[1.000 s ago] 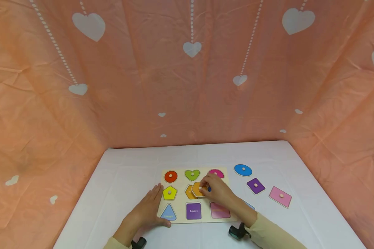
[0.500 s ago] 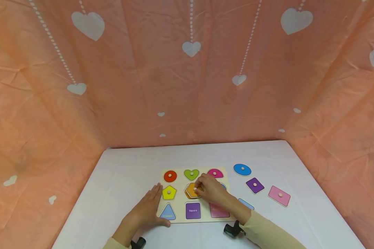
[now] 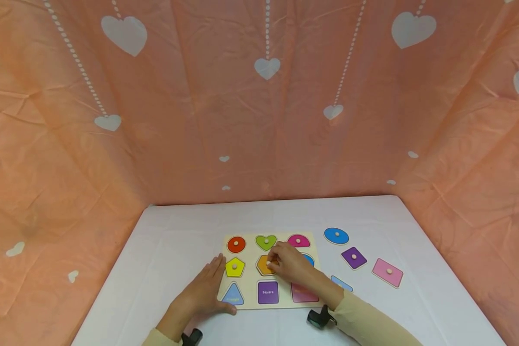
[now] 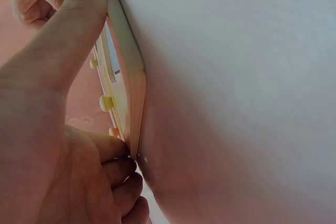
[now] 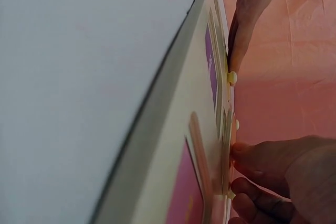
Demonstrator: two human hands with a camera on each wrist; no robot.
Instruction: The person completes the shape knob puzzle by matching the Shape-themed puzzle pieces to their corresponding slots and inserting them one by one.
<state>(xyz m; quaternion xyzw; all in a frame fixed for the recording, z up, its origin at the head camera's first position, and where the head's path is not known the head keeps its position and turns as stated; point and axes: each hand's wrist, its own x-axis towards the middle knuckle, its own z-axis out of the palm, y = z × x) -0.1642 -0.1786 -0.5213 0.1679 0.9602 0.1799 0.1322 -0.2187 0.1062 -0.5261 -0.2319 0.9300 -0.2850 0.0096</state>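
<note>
A wooden shape-puzzle board [image 3: 248,300] lies on the white table. At its middle recess, my right hand [image 3: 293,264] pinches the knob of an orange hexagon puzzle piece [image 3: 263,265], which overlaps its hexagon slot. In the right wrist view, thumb and fingertips [image 5: 242,151] meet close to the board's face. My left hand [image 3: 204,290] rests along the board's left edge, fingers straight, thumb at the near corner; the left wrist view shows fingers touching the board's side [image 4: 137,90]. Knobbed pieces sit in the board: red circle [image 3: 236,245], green heart [image 3: 265,242], pink semicircle [image 3: 299,240], yellow pentagon [image 3: 235,267].
Right of the board lie a blue oval [image 3: 336,236], a purple square [image 3: 353,258], a pink rectangle [image 3: 387,272] and a blue piece [image 3: 342,283] partly behind the right forearm. Bare slots show triangle [image 3: 233,294] and square [image 3: 268,292]. Orange cloth [image 3: 264,134] surrounds the table.
My right hand has moved left with the orange hexagon, from the right of the hexagon slot to over it. The left hand has stayed on the board's edge.
</note>
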